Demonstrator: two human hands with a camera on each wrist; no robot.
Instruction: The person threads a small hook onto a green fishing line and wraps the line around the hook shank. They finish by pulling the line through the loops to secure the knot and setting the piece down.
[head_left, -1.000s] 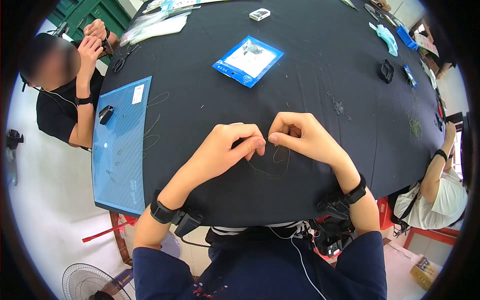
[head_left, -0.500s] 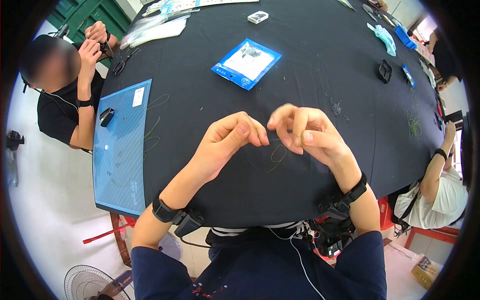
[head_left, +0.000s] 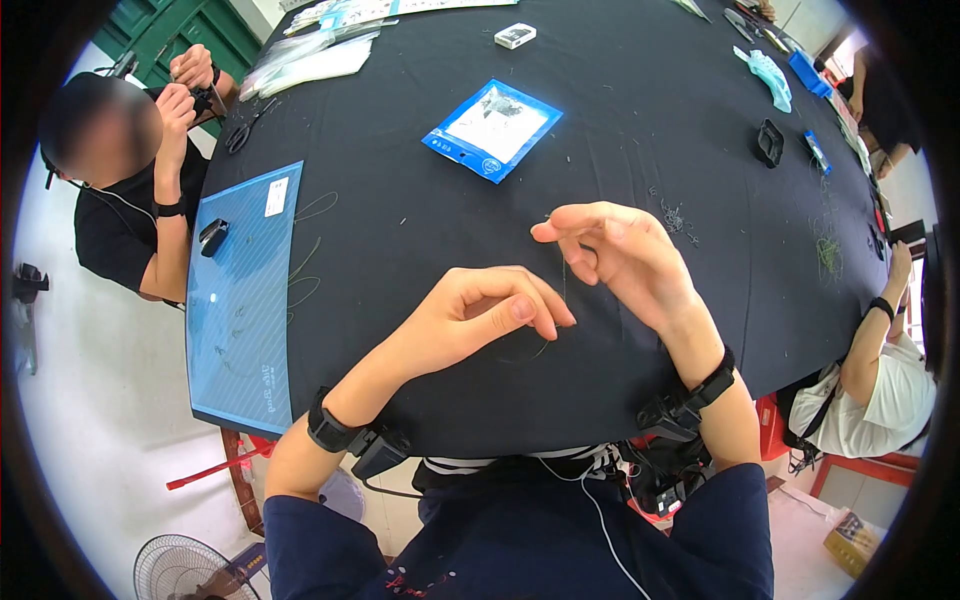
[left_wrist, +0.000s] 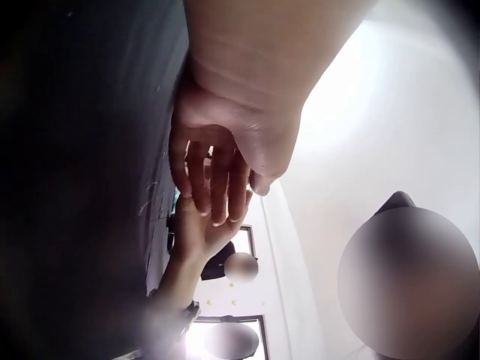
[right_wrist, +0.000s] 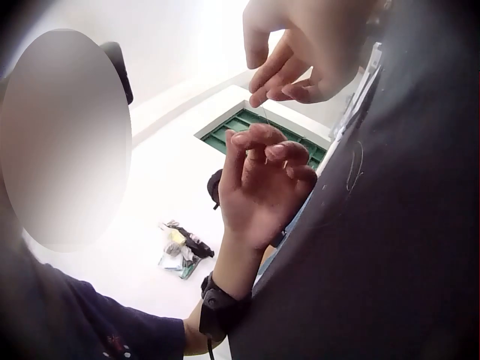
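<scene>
In the head view my left hand point(head_left: 490, 310) is palm down over the black tablecloth, thumb lying along the index finger and pinching a thin greenish thread point(head_left: 564, 283). A loose bit of thread hangs below those fingertips. My right hand point(head_left: 625, 255) is raised above and to the right, palm turned inward, fingers loosely bent. The thread runs up to its index and middle fingers. In the right wrist view the right hand point(right_wrist: 307, 56) has its thumb apart from the fingers, above the left hand point(right_wrist: 262, 187). The left wrist view shows the left fingers point(left_wrist: 217, 184) hanging down.
A blue-and-white packet point(head_left: 493, 130) lies ahead, with a small white box point(head_left: 515, 36) beyond. To the left is a blue sheet point(head_left: 240, 300) bearing a black stapler-like object point(head_left: 213, 237), with scissors point(head_left: 247, 128) behind. Tangled thread point(head_left: 677, 220) lies right. People sit at both sides.
My hands were fingertip to fingertip, then parted. The left hand has dipped toward me and the right has risen and opened its thumb away. The thread loop has straightened between them.
</scene>
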